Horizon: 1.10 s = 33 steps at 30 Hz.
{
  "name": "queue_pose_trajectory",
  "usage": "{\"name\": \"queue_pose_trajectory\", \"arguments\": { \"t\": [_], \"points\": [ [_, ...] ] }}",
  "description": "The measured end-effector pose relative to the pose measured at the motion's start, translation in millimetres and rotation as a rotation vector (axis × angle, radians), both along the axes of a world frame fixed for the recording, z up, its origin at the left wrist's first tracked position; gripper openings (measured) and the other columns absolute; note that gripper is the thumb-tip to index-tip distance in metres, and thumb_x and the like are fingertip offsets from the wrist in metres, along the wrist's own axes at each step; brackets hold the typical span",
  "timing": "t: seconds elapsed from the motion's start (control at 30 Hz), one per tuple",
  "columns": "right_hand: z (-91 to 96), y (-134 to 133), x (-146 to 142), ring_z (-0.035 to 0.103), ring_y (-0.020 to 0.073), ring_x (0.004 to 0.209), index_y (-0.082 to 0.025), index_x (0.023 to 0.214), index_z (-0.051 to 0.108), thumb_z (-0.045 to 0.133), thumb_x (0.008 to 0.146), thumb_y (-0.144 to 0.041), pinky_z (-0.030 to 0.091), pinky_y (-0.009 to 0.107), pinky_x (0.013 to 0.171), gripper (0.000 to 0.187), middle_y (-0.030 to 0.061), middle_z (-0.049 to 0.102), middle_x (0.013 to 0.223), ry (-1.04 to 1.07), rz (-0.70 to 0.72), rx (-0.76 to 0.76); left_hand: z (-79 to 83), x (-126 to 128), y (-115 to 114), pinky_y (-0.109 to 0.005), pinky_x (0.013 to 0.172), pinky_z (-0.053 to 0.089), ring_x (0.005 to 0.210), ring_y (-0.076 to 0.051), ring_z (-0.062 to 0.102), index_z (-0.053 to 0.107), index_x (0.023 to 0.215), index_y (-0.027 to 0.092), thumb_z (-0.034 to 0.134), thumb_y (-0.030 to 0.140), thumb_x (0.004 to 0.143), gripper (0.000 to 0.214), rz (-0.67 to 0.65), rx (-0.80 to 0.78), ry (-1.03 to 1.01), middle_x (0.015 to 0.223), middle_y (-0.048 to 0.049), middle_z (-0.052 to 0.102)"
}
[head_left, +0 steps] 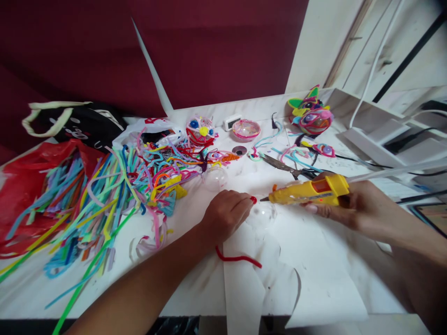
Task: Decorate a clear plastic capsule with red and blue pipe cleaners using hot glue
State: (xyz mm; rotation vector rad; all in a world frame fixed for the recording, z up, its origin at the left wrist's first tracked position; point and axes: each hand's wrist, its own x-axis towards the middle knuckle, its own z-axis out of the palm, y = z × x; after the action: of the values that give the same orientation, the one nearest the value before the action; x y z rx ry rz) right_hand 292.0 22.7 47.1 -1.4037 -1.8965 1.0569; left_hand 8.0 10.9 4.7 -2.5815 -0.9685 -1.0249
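Note:
My left hand (226,215) is closed, pinching a red pipe cleaner (239,258). One red end shows at the fingertips and a longer tail hangs out below the palm. In my right hand (349,209) is a yellow hot glue gun (307,191), its metal nozzle pointing left, close to the red end. Under the nozzle lies a clear plastic dome (262,211), partly hidden by the hand and gun. White paper (314,274) is spread beneath. Behind the gun rest dark scissors (282,165), their handles partly covered.
Many coloured pipe cleaners (104,195) pile up at left beside a red plastic bag (21,200) and a black bag (84,125). Along the back sit decorated balls (200,131), a pink-rimmed bowl (246,130) and a winged figure (310,114). White trays (380,135) stand at right.

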Motion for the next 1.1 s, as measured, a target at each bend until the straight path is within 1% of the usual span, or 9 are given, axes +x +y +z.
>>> {"name": "queue_pose_trajectory", "arguments": {
  "t": [0.1, 0.2, 0.33, 0.43, 0.53, 0.67, 0.9, 1.0, 1.1],
  "points": [
    [4.5, 0, -3, 0.062, 0.0264, 0.085, -0.025, 0.089, 0.069, 0.074, 0.066, -0.046, 0.052, 0.031, 0.066, 0.032, 0.0027, 0.069, 0.088, 0.011, 0.059, -0.033, -0.1, 0, 0, -0.03, 0.075, 0.052, 0.086, -0.017, 0.066, 0.061, 0.1, 0.014, 0.054, 0.015, 0.088, 0.013, 0.004, -0.009, -0.003, 0.094, -0.0076, 0.071],
    [10.2, 1, -7, 0.062, 0.0222, 0.077, -0.025, 0.089, 0.069, 0.076, 0.064, -0.044, 0.05, 0.026, 0.056, 0.032, 0.0036, 0.069, 0.089, 0.118, 0.049, -0.061, -0.5, 0, -1, -0.03, 0.075, 0.052, 0.087, -0.016, 0.066, 0.061, 0.1, 0.014, 0.055, 0.015, 0.088, 0.014, 0.005, -0.019, -0.002, 0.095, -0.0077, 0.071],
    [15.6, 1, -8, 0.054, 0.0132, 0.058, -0.024, 0.085, 0.07, 0.077, 0.063, -0.044, 0.041, 0.019, 0.042, 0.031, 0.0025, 0.066, 0.074, 0.159, 0.035, -0.091, -0.7, 0, -1, -0.03, 0.075, 0.052, 0.088, -0.016, 0.066, 0.06, 0.101, 0.014, 0.053, 0.016, 0.089, 0.014, 0.006, -0.034, 0.008, 0.096, -0.008, 0.071],
    [16.1, 2, -4, 0.049, 0.0108, 0.051, -0.023, 0.083, 0.069, 0.076, 0.065, -0.046, 0.033, 0.017, 0.038, 0.031, 0.0009, 0.061, 0.064, 0.161, 0.056, -0.142, -0.3, 0, -1, -0.031, 0.075, 0.052, 0.087, -0.016, 0.066, 0.06, 0.1, 0.014, 0.052, 0.016, 0.089, 0.013, 0.005, -0.05, 0.01, 0.095, -0.0085, 0.07],
    [14.2, 4, 1, 0.047, 0.0101, 0.048, -0.021, 0.078, 0.067, 0.073, 0.067, -0.049, 0.03, 0.017, 0.037, 0.031, -0.0001, 0.056, 0.057, 0.165, 0.061, -0.188, 0.3, 0, 0, -0.031, 0.075, 0.052, 0.086, -0.017, 0.065, 0.06, 0.099, 0.014, 0.052, 0.015, 0.089, 0.013, 0.002, -0.068, 0.002, 0.095, -0.0082, 0.07],
    [10.5, 6, 7, 0.047, 0.0105, 0.049, -0.02, 0.079, 0.065, 0.071, 0.07, -0.05, 0.031, 0.019, 0.04, 0.032, 0.0006, 0.058, 0.061, 0.155, 0.064, -0.206, 0.1, -1, 0, -0.031, 0.076, 0.053, 0.087, -0.016, 0.065, 0.06, 0.1, 0.014, 0.052, 0.015, 0.089, 0.014, 0.003, -0.077, -0.003, 0.096, -0.0079, 0.07],
    [10.5, 7, 6, 0.046, 0.0105, 0.048, -0.018, 0.069, 0.062, 0.07, 0.072, -0.048, 0.03, 0.021, 0.041, 0.031, -0.0003, 0.055, 0.055, 0.191, 0.094, -0.226, -0.6, -1, -1, -0.033, 0.079, 0.054, 0.089, -0.018, 0.064, 0.059, 0.103, 0.013, 0.052, 0.011, 0.087, 0.018, -0.002, -0.096, -0.011, 0.097, -0.0092, 0.069],
    [10.1, 6, 8, 0.047, 0.0115, 0.051, -0.017, 0.063, 0.06, 0.068, 0.075, -0.046, 0.031, 0.023, 0.044, 0.033, 0.0008, 0.055, 0.056, 0.249, 0.128, -0.224, -0.1, -2, -2, -0.033, 0.079, 0.054, 0.09, -0.018, 0.064, 0.059, 0.105, 0.013, 0.051, 0.01, 0.087, 0.02, -0.007, -0.105, -0.016, 0.098, -0.0097, 0.069],
    [8.6, 7, 10, 0.05, 0.0137, 0.059, -0.018, 0.06, 0.059, 0.066, 0.077, -0.044, 0.032, 0.025, 0.047, 0.033, 0.0025, 0.057, 0.061, 0.309, 0.148, -0.246, -1.2, -2, -1, -0.034, 0.08, 0.055, 0.093, -0.018, 0.063, 0.058, 0.108, 0.014, 0.047, 0.009, 0.089, 0.023, -0.028, -0.119, -0.027, 0.101, -0.0102, 0.068]
  ]
}}
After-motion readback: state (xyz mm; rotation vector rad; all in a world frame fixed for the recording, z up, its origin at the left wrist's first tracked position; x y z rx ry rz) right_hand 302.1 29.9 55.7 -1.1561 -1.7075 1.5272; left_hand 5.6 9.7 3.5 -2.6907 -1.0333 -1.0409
